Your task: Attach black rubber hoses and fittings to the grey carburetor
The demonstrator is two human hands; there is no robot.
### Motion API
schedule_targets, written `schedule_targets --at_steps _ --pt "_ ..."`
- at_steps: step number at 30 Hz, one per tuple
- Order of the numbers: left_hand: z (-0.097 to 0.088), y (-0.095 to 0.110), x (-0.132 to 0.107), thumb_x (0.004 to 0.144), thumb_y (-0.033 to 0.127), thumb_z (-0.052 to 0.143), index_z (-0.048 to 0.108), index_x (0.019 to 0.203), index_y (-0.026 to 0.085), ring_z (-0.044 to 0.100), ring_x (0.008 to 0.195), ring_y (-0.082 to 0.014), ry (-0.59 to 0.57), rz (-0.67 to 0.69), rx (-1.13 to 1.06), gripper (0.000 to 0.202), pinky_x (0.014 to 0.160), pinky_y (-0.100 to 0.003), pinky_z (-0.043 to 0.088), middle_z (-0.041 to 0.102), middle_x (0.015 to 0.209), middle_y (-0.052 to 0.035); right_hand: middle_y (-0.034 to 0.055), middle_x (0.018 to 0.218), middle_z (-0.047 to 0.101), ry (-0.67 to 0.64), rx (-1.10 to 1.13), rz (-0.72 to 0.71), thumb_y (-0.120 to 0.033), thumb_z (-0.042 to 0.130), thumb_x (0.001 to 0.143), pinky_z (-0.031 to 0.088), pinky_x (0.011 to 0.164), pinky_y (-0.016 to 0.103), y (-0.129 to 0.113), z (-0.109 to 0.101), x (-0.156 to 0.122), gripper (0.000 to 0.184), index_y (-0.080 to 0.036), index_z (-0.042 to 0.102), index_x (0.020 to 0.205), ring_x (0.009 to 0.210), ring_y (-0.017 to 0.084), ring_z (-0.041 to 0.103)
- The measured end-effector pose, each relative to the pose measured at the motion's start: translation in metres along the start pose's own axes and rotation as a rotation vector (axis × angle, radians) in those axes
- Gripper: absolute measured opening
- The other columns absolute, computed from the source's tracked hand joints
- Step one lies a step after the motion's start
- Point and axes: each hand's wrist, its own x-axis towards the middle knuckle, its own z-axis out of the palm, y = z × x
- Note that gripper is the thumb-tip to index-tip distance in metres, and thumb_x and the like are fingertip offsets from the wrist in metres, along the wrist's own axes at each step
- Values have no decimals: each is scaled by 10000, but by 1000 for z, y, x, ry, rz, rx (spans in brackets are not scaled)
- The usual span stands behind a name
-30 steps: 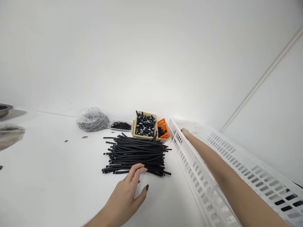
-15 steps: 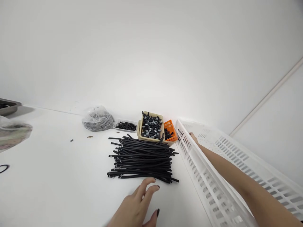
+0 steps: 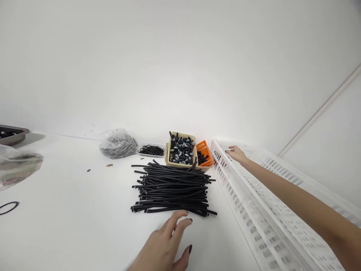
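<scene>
My left hand (image 3: 169, 239) hovers over the white table just in front of a pile of black rubber tubes (image 3: 173, 188). Its fingers are curved and apart, with nothing between them. On the right stands a long white plastic crate (image 3: 254, 205) with slotted walls. My right hand (image 3: 237, 154) is over the crate's far end, close to its left wall. The fingers there point left with a gap showing, and I see nothing held in them. My right forearm stretches across the crate, hiding part of its inside.
Behind the tubes are a cream basket (image 3: 167, 160) of short black tube pieces with metal clamps, an orange basket (image 3: 208, 162), and a tray of black rings (image 3: 151, 150). A clear bag (image 3: 118, 145), another plastic bag (image 3: 21, 165), a metal tray (image 3: 19, 137) and a black loop (image 3: 9, 207) lie leftward.
My right hand has risen from lower in the crate and now shows above its left wall. My left hand has barely moved. The view has shifted slightly.
</scene>
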Motion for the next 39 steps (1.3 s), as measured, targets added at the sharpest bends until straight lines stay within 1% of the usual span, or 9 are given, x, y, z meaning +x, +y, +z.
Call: schedule_targets --at_steps 2,4,7,12,19,24,31,36,39 --pt "-4 2 0 754 148 487 389 1214 253 682 660 -173 -5 7 13 482 515 -295 576 584 1243 -110 112 930 694 -80 -11 -28 -299 530 890 470 701 256 0 3 -2 228 -123 672 914 841 197 651" --pt "-6 3 1 780 163 485 394 1218 256 686 680 -168 -20 -8 22 456 541 -294 585 578 1253 -106 101 799 701 -142 -21 -65 -299 480 887 423 617 239 -4 7 -4 288 -129 679 766 757 197 653" --pt "-8 4 1 810 181 472 400 1222 265 694 720 -168 -43 -33 31 427 577 -298 594 568 1270 -101 90 681 670 -167 -86 -109 -322 497 851 376 550 245 -11 11 -8 300 -130 656 686 670 200 636" --pt "-7 5 3 836 197 438 418 1208 268 687 683 -162 -91 -25 55 379 538 -300 581 555 1286 -98 82 678 667 -170 -128 -142 -207 562 756 365 525 232 -15 10 -11 142 -119 662 708 629 177 624" --pt "-8 5 6 853 205 414 442 1175 279 677 651 -141 -128 13 46 332 522 -274 568 541 1296 -84 83 721 679 -150 -157 -214 -219 550 768 366 536 226 -20 10 -14 162 -112 672 772 664 174 631" --pt "-6 0 4 868 229 414 450 1186 289 680 650 -147 -137 35 48 326 509 -266 557 534 1307 -88 89 735 672 -157 -222 -274 -192 590 741 355 537 222 -23 6 -11 120 -101 653 785 672 175 624" --pt "-6 -3 2 889 270 422 465 1199 320 642 581 -121 -206 -9 23 318 506 -274 549 494 1349 -60 83 776 683 -204 -290 -357 -197 577 755 359 514 226 -21 1 -5 130 -106 649 814 652 167 619" --pt "-7 -7 3 896 258 409 464 1192 311 654 652 -129 -209 -2 2 306 531 -278 550 492 1330 -54 113 846 706 -220 -370 -393 -215 566 774 397 547 229 -22 -4 -8 183 -92 671 860 723 194 651" --pt "-7 -9 5 894 239 406 473 1177 291 634 633 -116 -178 30 -11 296 547 -274 545 512 1291 -59 161 919 709 -209 -426 -413 -255 571 800 444 623 253 -31 -9 -15 233 -85 676 919 805 235 669"
